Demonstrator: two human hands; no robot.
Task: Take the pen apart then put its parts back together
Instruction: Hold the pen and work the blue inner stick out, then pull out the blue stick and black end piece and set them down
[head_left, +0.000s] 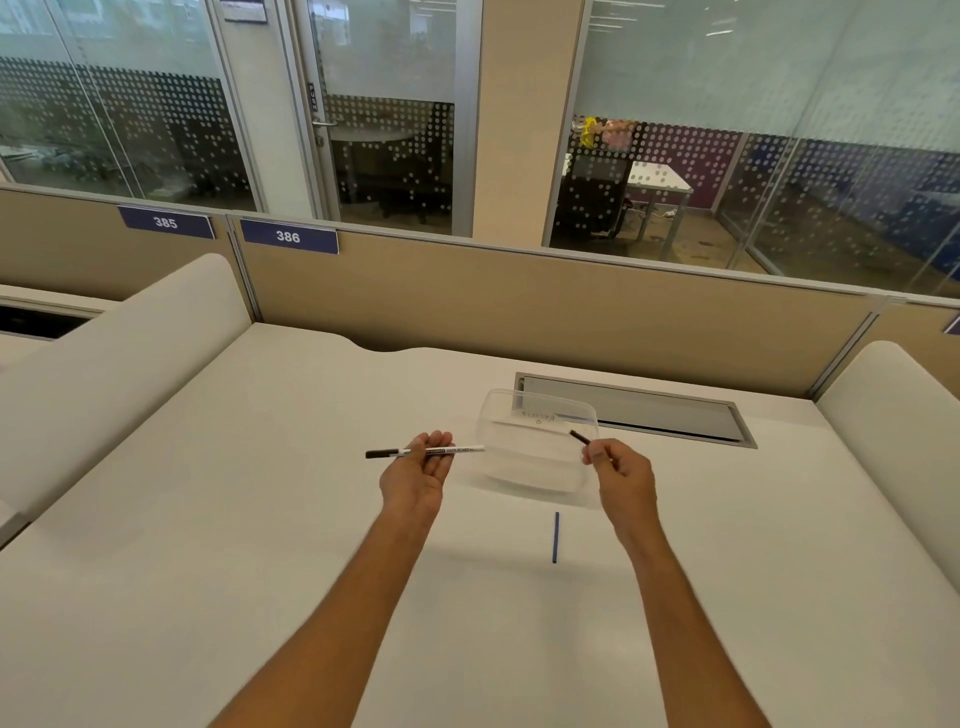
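Observation:
My left hand (418, 470) holds the white pen barrel (457, 450) level above the desk, its black end pointing left. My right hand (621, 470) pinches a small dark pen part (580, 437), which sticks up and to the left from my fingertips. The two hands are apart, roughly a hand's width between them. A thin blue ink tube (556, 537) lies on the white desk (260, 519) below and between my hands, pointing away from me.
A clear plastic container (535, 457) sits on the desk just behind my hands. Behind it is a grey cable hatch (675, 415). Beige partition panels with labels 385 and 386 close the desk's far side; padded side dividers flank it.

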